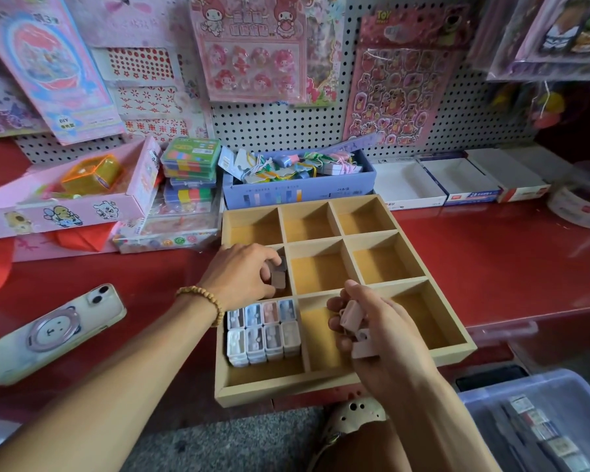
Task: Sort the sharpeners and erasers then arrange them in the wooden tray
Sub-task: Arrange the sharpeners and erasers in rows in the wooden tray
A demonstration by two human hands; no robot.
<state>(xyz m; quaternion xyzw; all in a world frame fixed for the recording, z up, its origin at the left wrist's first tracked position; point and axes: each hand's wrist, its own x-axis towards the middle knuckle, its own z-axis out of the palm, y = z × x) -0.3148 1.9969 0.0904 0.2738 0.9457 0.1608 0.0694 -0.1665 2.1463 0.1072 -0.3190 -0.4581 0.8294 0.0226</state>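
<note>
8 pastel sharpeners (pixel 263 331) lie in 2 rows of 4 in the wooden tray's (pixel 453 350) near-left compartment, long axes running near to far. The left hand (pixel 244 275) pinches 2 small blocks (pixel 278 274) over the middle-left compartment. The right hand (pixel 377 330) grips 2 pale sharpeners (pixel 356 327).

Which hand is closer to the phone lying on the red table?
Left. The left hand is in the wooden tray, just right of the white-cased phone. The right hand is farther right, holding pale pink sharpeners.

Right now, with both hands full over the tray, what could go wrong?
The right hand holds several sharpeners loosely; one could drop into the wrong compartment. The left hand, setting pieces in the middle-left compartment, sits just above the packed block of sharpeners and could knock them askew. The tray overhangs the counter edge.
</note>
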